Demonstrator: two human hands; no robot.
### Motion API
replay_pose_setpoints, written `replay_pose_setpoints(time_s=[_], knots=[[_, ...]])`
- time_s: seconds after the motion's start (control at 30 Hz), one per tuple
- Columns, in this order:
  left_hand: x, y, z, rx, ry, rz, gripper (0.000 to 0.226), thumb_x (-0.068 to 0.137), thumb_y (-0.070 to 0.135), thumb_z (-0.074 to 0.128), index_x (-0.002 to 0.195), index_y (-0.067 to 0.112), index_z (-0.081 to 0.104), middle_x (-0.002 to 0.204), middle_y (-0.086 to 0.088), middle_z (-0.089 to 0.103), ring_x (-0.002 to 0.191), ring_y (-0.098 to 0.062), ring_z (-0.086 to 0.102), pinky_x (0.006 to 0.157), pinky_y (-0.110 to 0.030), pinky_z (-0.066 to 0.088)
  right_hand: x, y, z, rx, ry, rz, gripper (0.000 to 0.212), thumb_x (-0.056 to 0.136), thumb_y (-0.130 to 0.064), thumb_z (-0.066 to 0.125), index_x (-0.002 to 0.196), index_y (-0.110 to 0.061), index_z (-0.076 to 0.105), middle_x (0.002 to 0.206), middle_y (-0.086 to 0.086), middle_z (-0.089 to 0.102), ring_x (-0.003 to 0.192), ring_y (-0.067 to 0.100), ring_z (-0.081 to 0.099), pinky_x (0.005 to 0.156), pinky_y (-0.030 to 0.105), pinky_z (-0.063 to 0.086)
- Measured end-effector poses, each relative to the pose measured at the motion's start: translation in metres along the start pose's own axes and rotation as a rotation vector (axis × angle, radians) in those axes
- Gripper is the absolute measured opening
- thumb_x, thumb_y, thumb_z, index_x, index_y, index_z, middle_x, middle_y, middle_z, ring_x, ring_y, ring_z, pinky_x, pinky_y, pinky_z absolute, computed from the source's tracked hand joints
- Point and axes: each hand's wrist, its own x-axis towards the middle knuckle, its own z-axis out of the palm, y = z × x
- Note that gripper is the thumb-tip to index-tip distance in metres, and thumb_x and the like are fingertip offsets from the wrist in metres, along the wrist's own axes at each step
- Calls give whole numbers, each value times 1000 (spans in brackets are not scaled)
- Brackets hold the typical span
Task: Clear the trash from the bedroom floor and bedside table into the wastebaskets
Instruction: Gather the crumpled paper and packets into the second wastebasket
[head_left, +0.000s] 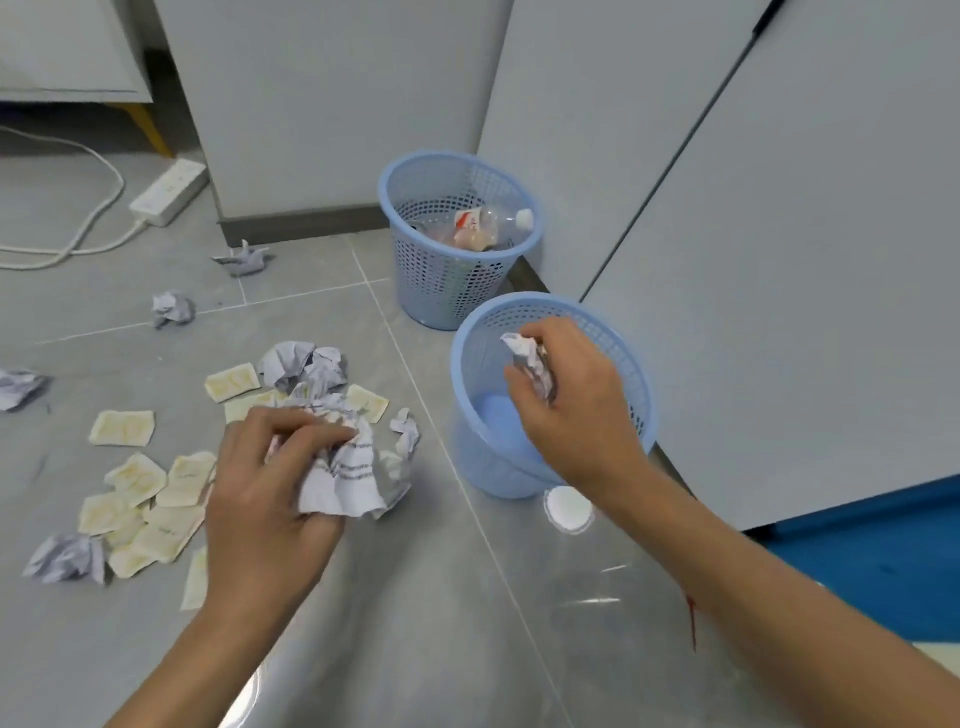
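My right hand (571, 410) is shut on a small crumpled paper ball (527, 358) directly above the near blue wastebasket (618, 343), whose bottom looks bare. My left hand (270, 473) grips a larger crumpled printed paper (348, 478) low over the floor. Behind it lie more crumpled papers (304, 364) and several flat cream wrappers (156, 499). A far blue wastebasket (410, 187) holds a plastic bottle (488, 223). Other paper balls lie scattered on the tiles at the left, among them one ball (174, 307) further back and another ball (65, 558) nearer me.
A clear plastic bottle with a white cap (569, 509) lies on the floor beside the near basket. A white power strip (169, 191) with its cable sits at the back left. Grey cabinet walls (779, 260) close off the right and back. A blue surface (872, 551) lies at the right.
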Motion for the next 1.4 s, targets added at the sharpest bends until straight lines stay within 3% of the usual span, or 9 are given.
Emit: replay_pose_setpoints(time_s=[0.23,0.4,0.5,0.6,0.8,1.0,1.2,1.3,1.4], knots=[[88,84,88,-68,-207,232,25,80,16,73,105,22,72,107,4,55,103,-20,53,68,-42,52,19,84,-11,-285,-250,325,6,89,-21,61,91,-15,60,91,5,65,88,30,61,68,40,43],[105,78,132,216,-636,195,68,86,41,74,148,38,47,145,6,43,136,-18,44,91,-43,53,21,96,-18,-323,-366,378,28,83,-30,75,107,-19,64,104,2,69,100,26,63,73,32,41],[108,75,122,276,-607,291,78,84,37,75,153,39,38,154,7,37,143,-17,34,93,-43,53,19,93,-23,-361,-451,380,46,78,-35,80,120,-25,65,122,1,67,115,22,62,88,35,50],[108,67,97,186,-457,349,59,89,38,64,146,35,49,142,9,48,132,-14,42,84,-38,53,19,76,-24,-347,-299,274,35,81,-26,74,115,-25,68,120,-3,69,115,21,62,92,36,51],[93,-11,32,28,-229,-10,29,96,31,58,125,29,62,116,7,61,108,-14,59,88,-38,53,36,-5,4,-46,-140,59,20,86,-18,69,104,-23,66,103,-8,67,97,12,63,86,35,54],[15,-108,-12,378,-466,-269,37,90,43,57,125,34,62,112,3,64,111,-24,59,84,-43,54,4,-72,103,157,-327,-184,17,85,-15,66,102,-17,64,101,-1,62,95,19,59,83,40,52],[-39,-127,11,526,-694,-399,87,76,65,67,153,46,30,159,-5,23,150,-33,20,108,-50,43,-36,1,189,-240,-771,40,81,74,-50,79,143,-37,39,158,6,20,150,38,16,118,54,32],[-35,-139,33,550,-727,-457,112,66,77,70,156,54,8,169,-8,-9,156,-39,-9,119,-60,23,-31,36,208,-365,-842,71,112,61,-63,84,153,-43,22,168,7,-1,155,44,-6,123,58,22],[-31,-149,50,576,-779,-451,118,60,79,73,155,57,7,169,-6,-15,155,-42,-7,119,-58,23,-19,56,223,-413,-935,79,126,57,-68,86,156,-46,12,170,7,-11,155,45,-12,123,60,20]])
